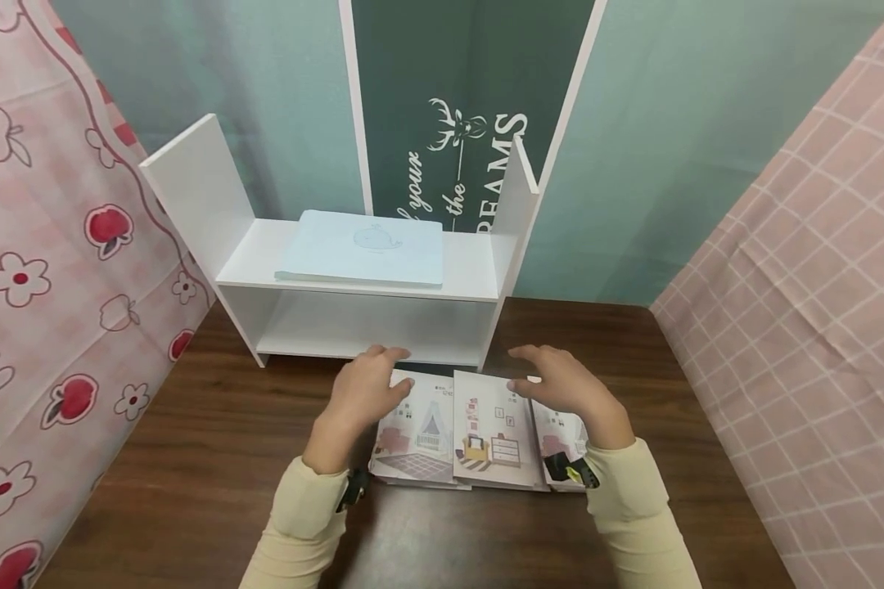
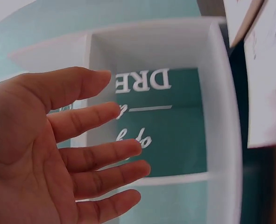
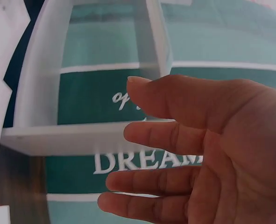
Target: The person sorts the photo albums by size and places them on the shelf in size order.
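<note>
In the head view my left hand point(image 1: 361, 394) hovers over the upper left of a notebook stack point(image 1: 421, 433) with a tent drawing on its cover. A middle notebook stack point(image 1: 495, 425), showing a yellow chair and a dresser, lies between my hands. On the right, my right hand point(image 1: 569, 386) is above another notebook stack point(image 1: 556, 421) with a pink design, partly hidden by the wrist. Both wrist views show spread fingers and bare palms, with nothing held. Behind the hands is a white two-tier shelf point(image 1: 460, 263).
On the upper board of the shelf lies a light blue notebook point(image 1: 339, 249) with a whale drawing. The brown wooden table point(image 1: 191, 474) reaches to a green curtain point(image 1: 633, 164) behind. Pink patterned cloths point(image 1: 59, 286) hang at both sides.
</note>
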Motion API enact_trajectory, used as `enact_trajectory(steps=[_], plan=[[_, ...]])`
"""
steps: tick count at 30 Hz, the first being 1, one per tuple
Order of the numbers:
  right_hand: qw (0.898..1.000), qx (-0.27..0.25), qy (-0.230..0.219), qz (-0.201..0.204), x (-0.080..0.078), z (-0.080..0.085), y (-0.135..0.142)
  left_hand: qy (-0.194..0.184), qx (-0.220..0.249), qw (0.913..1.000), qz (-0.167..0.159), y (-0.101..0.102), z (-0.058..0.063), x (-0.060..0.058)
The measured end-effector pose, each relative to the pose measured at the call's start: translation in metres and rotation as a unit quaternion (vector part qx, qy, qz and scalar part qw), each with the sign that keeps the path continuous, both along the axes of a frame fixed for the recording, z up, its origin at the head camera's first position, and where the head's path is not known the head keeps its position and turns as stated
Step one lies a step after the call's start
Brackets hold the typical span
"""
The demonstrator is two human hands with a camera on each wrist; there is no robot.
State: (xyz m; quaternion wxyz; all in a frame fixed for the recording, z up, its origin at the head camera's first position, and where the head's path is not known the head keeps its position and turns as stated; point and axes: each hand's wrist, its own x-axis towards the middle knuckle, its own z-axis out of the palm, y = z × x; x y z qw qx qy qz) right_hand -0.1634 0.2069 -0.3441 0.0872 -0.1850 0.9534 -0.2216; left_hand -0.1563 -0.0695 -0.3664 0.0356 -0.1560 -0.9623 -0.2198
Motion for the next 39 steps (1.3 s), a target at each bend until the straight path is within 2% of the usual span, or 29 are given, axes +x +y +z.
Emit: enact_trajectory(steps=[8, 15, 20, 27, 32, 39], plan=[[1.0, 0.003, -0.01, -0.028, 0.005, -0.02, 0.015, 0.008, 0.008, 0.9998, -0.018, 0.028, -0.023, 0.007], [0.999, 0.006, 0.0, -0.036, 0.013, -0.036, 0.032, 0.016, 0.015, 0.9993, -0.029, 0.047, -0.044, 0.013], [0.999, 0.002, 0.004, -0.049, 0.019, -0.047, 0.046, 0.015, 0.039, 0.9984, -0.037, 0.059, -0.054, 0.018], [0.998, 0.002, 0.001, -0.069, 0.026, -0.061, 0.063, -0.005, 0.057, 0.9974, -0.045, 0.077, -0.066, 0.022], [0.996, -0.004, -0.005, -0.094, 0.033, -0.069, 0.075, -0.01, 0.07, 0.9963, -0.05, 0.092, -0.075, 0.027], [0.993, -0.01, -0.014, -0.12, 0.041, -0.078, 0.088, -0.02, 0.107, 0.9925, -0.056, 0.109, -0.09, 0.035]])
